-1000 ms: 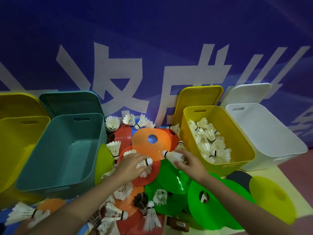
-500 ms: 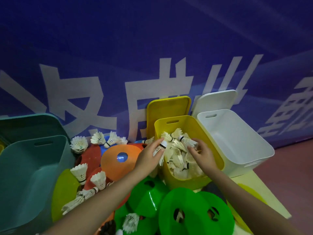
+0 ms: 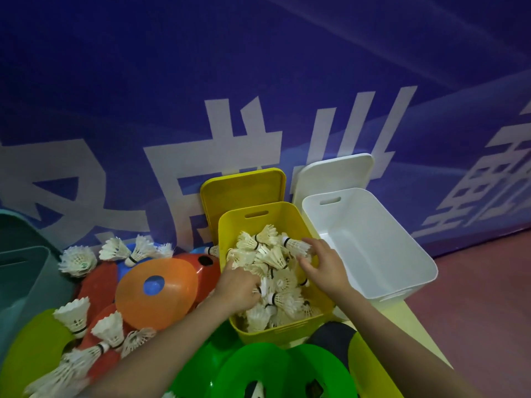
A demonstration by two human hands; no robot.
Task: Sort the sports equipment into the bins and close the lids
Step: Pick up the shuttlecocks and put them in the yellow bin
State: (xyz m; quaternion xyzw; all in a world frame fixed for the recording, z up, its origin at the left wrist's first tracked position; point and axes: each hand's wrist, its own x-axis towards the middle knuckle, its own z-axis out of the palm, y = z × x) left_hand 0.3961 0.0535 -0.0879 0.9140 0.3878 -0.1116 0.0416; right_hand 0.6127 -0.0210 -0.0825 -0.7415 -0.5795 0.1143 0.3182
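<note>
Both hands reach into the yellow bin (image 3: 230, 231), which is heaped with shuttlecocks (image 3: 273, 271). The left hand (image 3: 238, 288) has its fingers curled down among them; whether it grips one cannot be told. The right hand (image 3: 321, 265) lies over the pile with fingers spread and relaxed. The white bin (image 3: 413, 254) stands just beside, both lids off. More shuttlecocks (image 3: 115, 248) and cones (image 3: 172, 294) lie to the left.

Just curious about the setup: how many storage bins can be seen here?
3. A yellow bin of shuttlecocks sits in the middle, a white bin is right of it, and a teal bin is at the left edge. More may lie out of frame.
</note>
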